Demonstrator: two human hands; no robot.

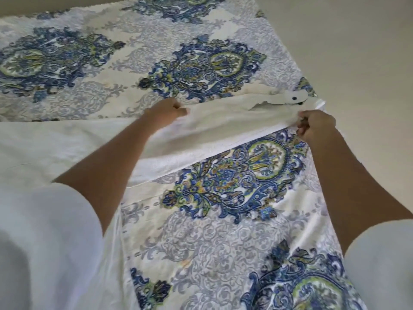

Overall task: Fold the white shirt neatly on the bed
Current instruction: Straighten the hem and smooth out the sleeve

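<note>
Left hand (165,110) and right hand (317,126) each pinch the white shirt (223,121), its long axis stretched between them across the bed (223,231).

One head-worn wide-angle view looks forward and steeply down over the bed (223,242). It sits near, the left hand (166,111) and right hand (317,127) reaching away from the lens, pale floor (357,41) at upper right.

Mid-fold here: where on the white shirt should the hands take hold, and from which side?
Pinch the white shirt along its raised long edge, coming from the near side, as the left hand and right hand do. That edge stretches straight between them, while the rest lies on the bed.
</note>
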